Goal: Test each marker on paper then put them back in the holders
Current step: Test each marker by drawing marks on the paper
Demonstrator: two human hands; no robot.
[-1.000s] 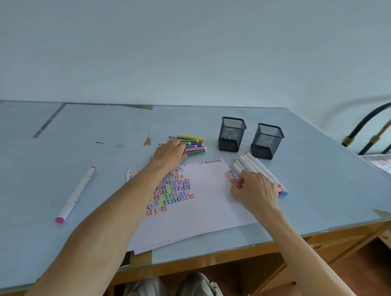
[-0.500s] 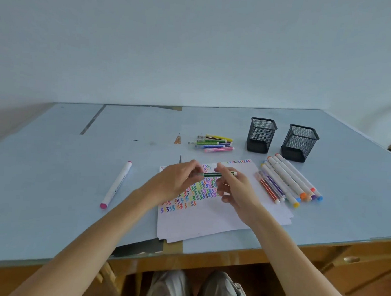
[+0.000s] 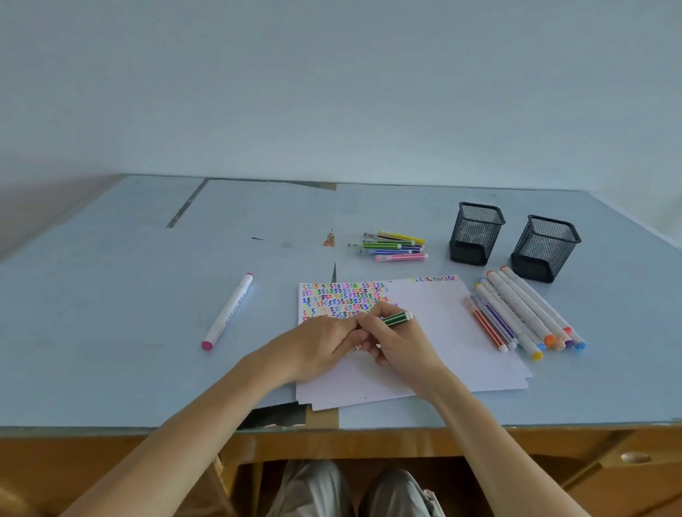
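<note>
We have the green striped marker (image 3: 396,318) over the paper (image 3: 438,336), held between both hands just above the rows of coloured squiggles. Our right hand (image 3: 400,344) has its grip curled round the barrel, and our left hand (image 3: 318,347) pinches the near end, where the cap would sit; the fingers hide whether the cap is on or off.

A second ago our hands were apart, the left on the small pile of thin markers (image 3: 392,246) behind the sheet and the right by the thick markers (image 3: 527,313) at the sheet's right edge. Half a second ago they had met over the paper with this green one between them, and now they sit lower and closer to us. We judge that one marker has been picked out and is being uncapped for its test stroke.

Both mesh holders (image 3: 476,234) stand at the back of the surface (image 3: 108,324) with no marker showing above their rims, so the putting back looks barely begun. A lone pink-tipped marker (image 3: 227,311) lies well to the left.
</note>
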